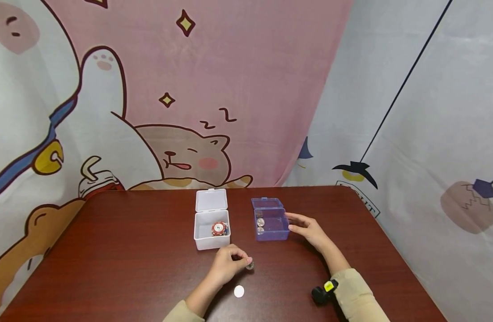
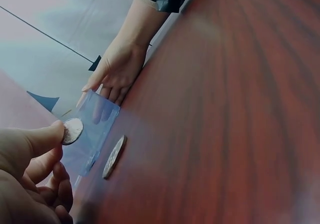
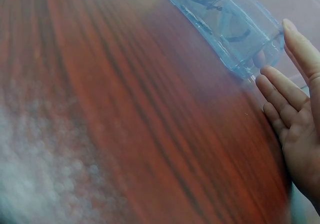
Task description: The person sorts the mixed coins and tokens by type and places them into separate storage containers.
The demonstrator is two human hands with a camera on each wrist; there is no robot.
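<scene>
My left hand (image 1: 226, 264) pinches a silver coin (image 2: 73, 130) between thumb and fingertips, low over the table in front of the two boxes. Another coin (image 2: 115, 156) lies flat on the table, showing as a bright white disc in the head view. The see-through blue-purple box (image 1: 272, 235) stands with its lid tipped back, and several coins (image 1: 260, 222) lie along its left side. Beside its right wall is my right hand (image 1: 308, 231), fingers fairly straight and thumb at the box's corner in the right wrist view.
Left of the see-through box stands a white box (image 1: 212, 243), lid back, with red-and-white poker chips (image 1: 219, 228) inside. Both boxes sit toward the far side of the dark red wooden table (image 1: 129, 259). A printed cloth (image 1: 266, 89) hangs behind.
</scene>
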